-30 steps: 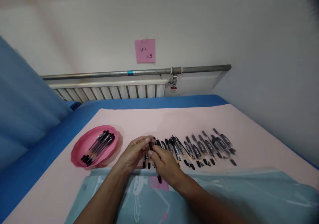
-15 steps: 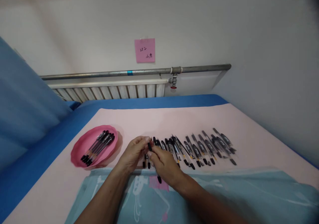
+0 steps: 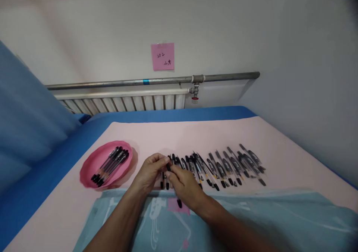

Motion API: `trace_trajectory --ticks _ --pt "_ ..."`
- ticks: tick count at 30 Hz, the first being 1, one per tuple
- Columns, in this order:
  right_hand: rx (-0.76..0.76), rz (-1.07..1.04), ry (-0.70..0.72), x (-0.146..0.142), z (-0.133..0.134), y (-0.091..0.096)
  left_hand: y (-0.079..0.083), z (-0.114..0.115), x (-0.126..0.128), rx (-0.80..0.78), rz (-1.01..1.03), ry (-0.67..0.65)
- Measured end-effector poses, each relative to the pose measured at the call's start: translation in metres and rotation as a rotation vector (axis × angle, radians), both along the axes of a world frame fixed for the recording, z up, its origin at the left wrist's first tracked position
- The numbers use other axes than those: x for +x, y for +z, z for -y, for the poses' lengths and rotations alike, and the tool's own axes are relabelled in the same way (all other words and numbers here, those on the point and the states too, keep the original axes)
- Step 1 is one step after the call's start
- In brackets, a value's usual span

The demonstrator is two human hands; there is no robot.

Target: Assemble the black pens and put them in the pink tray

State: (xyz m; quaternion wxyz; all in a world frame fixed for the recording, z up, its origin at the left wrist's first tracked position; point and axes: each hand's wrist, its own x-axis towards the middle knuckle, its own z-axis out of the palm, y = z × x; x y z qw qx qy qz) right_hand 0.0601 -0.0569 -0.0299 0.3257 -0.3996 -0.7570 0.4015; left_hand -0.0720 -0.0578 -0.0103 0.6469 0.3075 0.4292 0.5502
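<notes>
My right hand [image 3: 186, 183] is closed round a pen [image 3: 179, 203], whose black lower end sticks out below the palm over the blue-green cloth. At the pen's upper end, a black grip shows between my hands. My left hand [image 3: 152, 170] pinches there with thumb and fingers; any small part inside the pinch is hidden. Just right of my hands, a spread of disassembled black pens [image 3: 212, 168], with loose barrels, caps and small clear tips, lies on the pink sheet. Several assembled pens [image 3: 110, 166] rest side by side in a pink bowl [image 3: 85, 170] on the left.
A pink sheet [image 3: 145, 134] covers the blue surface [image 3: 173, 115]. Blue-green patterned cloth [image 3: 251, 214] lies along the near side. Behind are a radiator [image 3: 123, 103], a metal pipe [image 3: 117, 84] and a pink note [image 3: 162, 56] on the wall. A blue curtain [image 3: 28, 121] hangs left.
Both hands stay in nearly the same place, with only a slight shift of the fingers at the pen's upper end. The pens and bowl have not moved.
</notes>
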Motion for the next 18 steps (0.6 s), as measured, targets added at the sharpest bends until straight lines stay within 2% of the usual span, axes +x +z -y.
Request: trace_trajectory --ticks 5,11,18 --pt "0.003 -0.036 -0.004 0.0002 -0.0005 0.001 0.0021 0.0 -0.0012 -0.014 0.019 -0.079" --pt "0.002 -0.024 -0.004 -0.0001 0.0 0.0018 -0.0019 -0.0005 0.0011 -0.005 0.005 0.002" --pt "0.005 -0.016 -0.008 0.0001 -0.0006 0.0003 -0.0017 -0.0005 0.0001 -0.022 0.019 -0.058"
